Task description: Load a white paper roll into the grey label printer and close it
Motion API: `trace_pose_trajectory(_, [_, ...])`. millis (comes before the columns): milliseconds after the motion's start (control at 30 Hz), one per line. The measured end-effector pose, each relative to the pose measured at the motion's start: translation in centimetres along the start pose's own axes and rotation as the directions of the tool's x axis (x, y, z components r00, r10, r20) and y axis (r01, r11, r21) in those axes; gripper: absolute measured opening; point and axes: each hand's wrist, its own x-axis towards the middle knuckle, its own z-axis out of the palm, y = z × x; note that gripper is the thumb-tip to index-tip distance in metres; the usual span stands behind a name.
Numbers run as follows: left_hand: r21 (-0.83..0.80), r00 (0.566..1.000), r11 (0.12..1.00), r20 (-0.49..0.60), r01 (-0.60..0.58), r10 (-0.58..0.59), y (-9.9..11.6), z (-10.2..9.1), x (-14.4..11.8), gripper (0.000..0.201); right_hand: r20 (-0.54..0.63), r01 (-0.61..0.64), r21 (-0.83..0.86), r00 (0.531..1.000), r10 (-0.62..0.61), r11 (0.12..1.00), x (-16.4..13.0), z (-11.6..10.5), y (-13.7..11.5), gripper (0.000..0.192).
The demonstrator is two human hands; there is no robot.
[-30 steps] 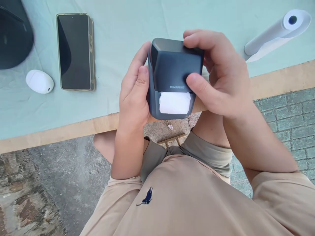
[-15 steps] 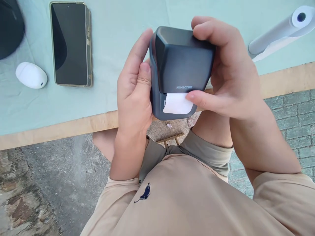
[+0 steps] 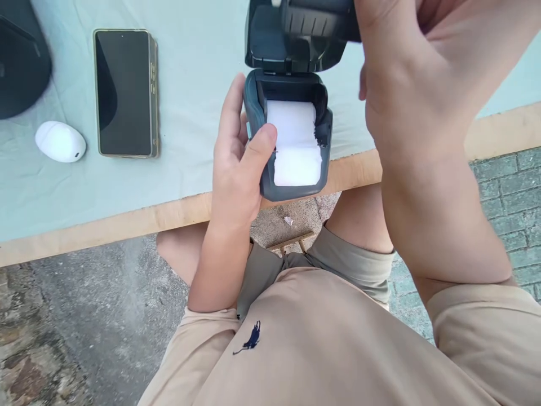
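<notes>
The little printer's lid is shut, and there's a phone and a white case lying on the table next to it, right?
Not quite: the head view shows the printer with its lid flipped open, the white paper roll showing inside. The left hand grips the body and the right hand holds the lid up. The phone and white case do lie on the table.
</notes>
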Motion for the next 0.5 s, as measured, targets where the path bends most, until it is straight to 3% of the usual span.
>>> trace_pose_trajectory(67, [-0.011,1.0,1.0,-0.016,-0.016,0.015,-0.4,0.0,0.0,0.064,-0.082,0.144,-0.065,0.985,-0.149,0.987,0.3,0.1,0.2,0.063])
trace_pose_trajectory(100, [-0.035,0.999,0.999,-0.022,-0.026,0.025,-0.2,0.2,0.0,0.065,-0.026,0.214,-0.117,0.976,-0.218,0.97,0.2,-0.1,0.3,0.058])
trace_pose_trajectory(167, [-0.083,0.997,0.994,-0.02,0.073,-0.075,0.7,0.8,-0.4,0.058,0.207,0.336,-0.248,0.934,-0.29,0.909,0.2,-0.7,0.1,0.039])
trace_pose_trajectory(267, [-0.113,0.994,0.988,-0.025,0.105,-0.108,2.1,1.7,-1.0,0.051,0.537,0.435,-0.461,0.831,-0.147,0.774,0.4,-1.4,-0.7,0.014])
trace_pose_trajectory(400, [-0.089,0.997,0.994,-0.021,0.07,-0.072,1.8,1.3,-0.7,0.058,0.642,0.512,-0.626,0.767,0.016,0.589,1.5,-0.2,-2.2,0.027])
trace_pose_trajectory(500, [-0.05,0.998,0.996,-0.006,0.069,-0.069,0.9,0.6,0.0,0.065,0.674,0.538,-0.671,0.729,0.117,0.51,2.3,1.0,-3.0,0.025])
